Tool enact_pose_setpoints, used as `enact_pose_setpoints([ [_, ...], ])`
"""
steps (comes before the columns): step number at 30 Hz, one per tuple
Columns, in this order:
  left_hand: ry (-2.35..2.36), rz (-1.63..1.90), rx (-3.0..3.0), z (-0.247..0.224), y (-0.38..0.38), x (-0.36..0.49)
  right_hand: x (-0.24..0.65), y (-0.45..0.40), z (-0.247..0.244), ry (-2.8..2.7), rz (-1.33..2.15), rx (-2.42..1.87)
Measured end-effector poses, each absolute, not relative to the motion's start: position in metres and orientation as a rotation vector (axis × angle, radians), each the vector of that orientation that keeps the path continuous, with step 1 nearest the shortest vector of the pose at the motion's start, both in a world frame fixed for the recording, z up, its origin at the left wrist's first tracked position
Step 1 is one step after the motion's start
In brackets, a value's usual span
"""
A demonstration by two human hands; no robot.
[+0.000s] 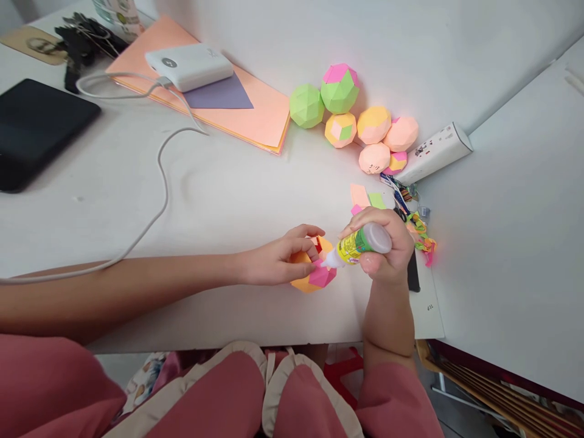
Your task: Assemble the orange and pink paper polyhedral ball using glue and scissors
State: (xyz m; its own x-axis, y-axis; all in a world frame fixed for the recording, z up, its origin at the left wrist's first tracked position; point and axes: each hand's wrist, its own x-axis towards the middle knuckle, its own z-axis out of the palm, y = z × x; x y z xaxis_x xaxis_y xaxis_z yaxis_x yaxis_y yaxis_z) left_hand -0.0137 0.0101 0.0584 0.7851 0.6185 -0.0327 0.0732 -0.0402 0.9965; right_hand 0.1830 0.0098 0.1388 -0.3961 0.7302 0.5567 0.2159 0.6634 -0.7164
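Directions are read from the paper ball as clock centre, twelve at the top of the view. The paper ball, orange and pink with an opening in its upper side, sits on the tabletop near its front edge. The left hand is nearer: it touches the ball from nine o'clock, fingers bent over its rim; their exact hold is partly hidden. The right hand stands apart at two o'clock, its fingers wrapped firmly round a glue bottle. The bottle's long axis runs from two towards eight, nozzle down at the pink face; whether the tip makes contact cannot be determined.

The surface is white. Seven faceted balls cluster by the wall between twelve and one; loose paper pieces lie at one, scraps between two and three. Peach sheets bearing a power bank occupy eleven; a black tablet lies near ten.
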Motion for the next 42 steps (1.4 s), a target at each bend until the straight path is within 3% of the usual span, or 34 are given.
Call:
enact_pose_setpoints([
  [23, 0.571, 0.504, 1.563, 0.0566, 0.0089, -0.0125, 0.1849, 0.012, 0.1374, -1.903, 0.809, -0.777],
  [33, 0.573, 0.449, 1.527, 0.0621, 0.0101, -0.0135, 0.1875, 0.014, 0.1398, -1.827, 0.587, -0.79],
  [42, 0.568, 0.478, 1.529, 0.0613, 0.0088, -0.0131, 0.187, 0.0144, 0.137, -1.846, 0.759, -0.784],
])
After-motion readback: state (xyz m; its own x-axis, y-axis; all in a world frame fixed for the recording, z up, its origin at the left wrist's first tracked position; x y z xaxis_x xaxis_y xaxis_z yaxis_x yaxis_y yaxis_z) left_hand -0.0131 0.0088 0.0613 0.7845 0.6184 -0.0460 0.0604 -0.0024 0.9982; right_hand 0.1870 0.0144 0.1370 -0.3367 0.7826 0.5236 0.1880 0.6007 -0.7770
